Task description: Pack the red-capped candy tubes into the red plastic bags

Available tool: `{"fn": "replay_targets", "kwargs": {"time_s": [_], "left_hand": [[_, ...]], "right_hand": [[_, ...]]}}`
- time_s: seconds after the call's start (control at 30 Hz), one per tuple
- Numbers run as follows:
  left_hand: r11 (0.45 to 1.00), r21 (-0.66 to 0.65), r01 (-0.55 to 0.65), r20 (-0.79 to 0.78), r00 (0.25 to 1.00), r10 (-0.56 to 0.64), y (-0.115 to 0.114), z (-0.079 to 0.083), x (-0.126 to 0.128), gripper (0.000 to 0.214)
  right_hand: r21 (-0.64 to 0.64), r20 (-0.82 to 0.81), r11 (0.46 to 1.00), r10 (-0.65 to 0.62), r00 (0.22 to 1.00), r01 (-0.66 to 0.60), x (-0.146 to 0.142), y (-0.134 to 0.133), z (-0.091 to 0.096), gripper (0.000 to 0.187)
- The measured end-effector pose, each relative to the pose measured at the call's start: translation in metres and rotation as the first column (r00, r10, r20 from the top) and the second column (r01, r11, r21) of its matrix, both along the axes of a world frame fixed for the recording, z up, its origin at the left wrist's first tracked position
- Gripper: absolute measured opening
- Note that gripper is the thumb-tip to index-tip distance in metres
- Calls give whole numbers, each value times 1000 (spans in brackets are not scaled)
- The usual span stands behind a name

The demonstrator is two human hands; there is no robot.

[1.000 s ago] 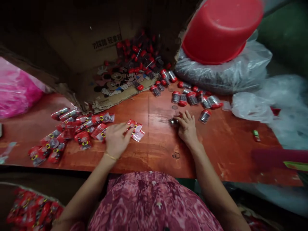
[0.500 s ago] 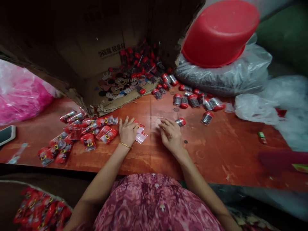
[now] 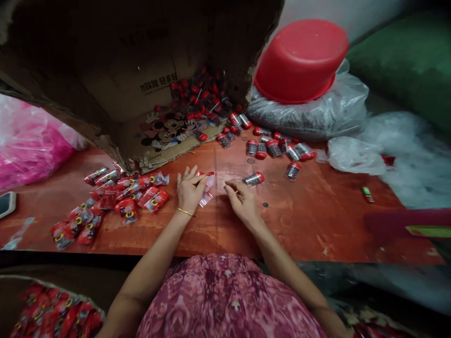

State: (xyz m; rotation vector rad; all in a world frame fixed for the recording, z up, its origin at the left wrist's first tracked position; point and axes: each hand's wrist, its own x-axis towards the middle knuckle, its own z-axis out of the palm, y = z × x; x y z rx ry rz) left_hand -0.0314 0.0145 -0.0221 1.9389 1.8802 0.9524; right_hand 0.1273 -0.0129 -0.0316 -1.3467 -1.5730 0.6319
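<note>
My left hand [image 3: 191, 191], with a gold bangle at the wrist, pinches a small flat red and clear plastic bag [image 3: 209, 182] near the middle of the table. Under that bag another pale piece of packaging [image 3: 205, 200] shows in part. My right hand [image 3: 244, 203] is just right of the bag, apart from it, thumb and fingers drawn together; whatever lies between its fingertips is too small to make out. A clear jar with a red lid and dark contents [image 3: 253, 179] lies on its side beyond my right hand. Filled red packets [image 3: 127, 210] are heaped left of my left hand.
More red-lidded jars [image 3: 274, 148] lie at the back right and inside an open cardboard box [image 3: 155, 162]. A red basin [image 3: 299, 61] rests upside down on a filled clear bag [image 3: 306, 119]. A phone [image 3: 7, 204] lies far left on the red table [image 3: 310, 216].
My right thumb and fingers have drawn together and uncovered more of the jar beyond them. My left fingers have lifted slightly at the bag. The view has shifted a little.
</note>
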Motion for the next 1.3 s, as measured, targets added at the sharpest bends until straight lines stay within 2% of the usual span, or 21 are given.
{"fn": "replay_targets", "kwargs": {"time_s": [0.07,0.17,0.23,0.3,0.37,0.43,0.5,0.57,0.6,0.67,0.77,0.83,0.87,0.93,1.0,1.1,1.2,1.3], "left_hand": [[997,52,52,17,998,-53,-8,12,7,19],[989,102,103,27,994,-107,-18,23,14,20],[993,109,40,106,993,-52,-23,26,15,30],[999,9,-36,294,955,32,-28,25,15,40],[976,-212,44,536,840,79,-35,23,18,37],[898,-382,218,730,667,148,-41,21,25,37],[855,-428,292,837,486,253,-46,21,34,37],[863,-426,272,885,321,336,-47,22,43,35],[870,-421,257,897,259,357,-46,23,46,34],[877,-418,238,905,190,380,-42,25,48,34],[870,-442,217,896,160,415,-33,29,44,34],[860,-468,201,883,139,448,-27,30,39,34],[857,-477,195,878,135,459,-26,31,37,34],[853,-483,197,875,143,463,-23,31,35,33],[846,-481,229,876,158,455,-23,30,35,32],[826,-485,289,874,131,468,-23,28,36,30],[814,-483,323,871,80,485,-24,27,34,30],[813,-477,333,873,69,483,-25,29,31,29]], "right_hand": [[-145,-203,987,35,978,-66,-9,3,6,30],[-211,-431,960,76,899,-182,-19,9,11,34],[-207,-485,965,40,873,-159,-20,11,13,34],[-192,-471,979,-28,882,-71,-17,10,12,36],[-167,-421,985,-113,900,46,-14,7,11,40],[-134,-376,984,-163,912,121,-13,4,9,43],[-109,-362,986,-157,919,125,-16,0,6,40],[-107,-362,989,-131,923,98,-21,-2,3,36],[-115,-360,989,-125,925,89,-23,-4,2,35],[-136,-336,987,-122,934,80,-23,-5,0,36],[-152,-189,985,-110,976,81,-11,-1,2,45],[-149,29,974,-170,985,172,6,6,5,49],[-136,159,957,-235,959,257,15,11,6,49],[-85,395,893,-378,837,443,32,20,7,52],[-41,564,843,-424,709,537,43,26,4,59],[-25,703,862,-345,622,507,52,23,-4,49],[7,736,894,-308,604,447,56,11,-11,37],[34,741,907,-306,598,421,61,1,-14,42]]}}
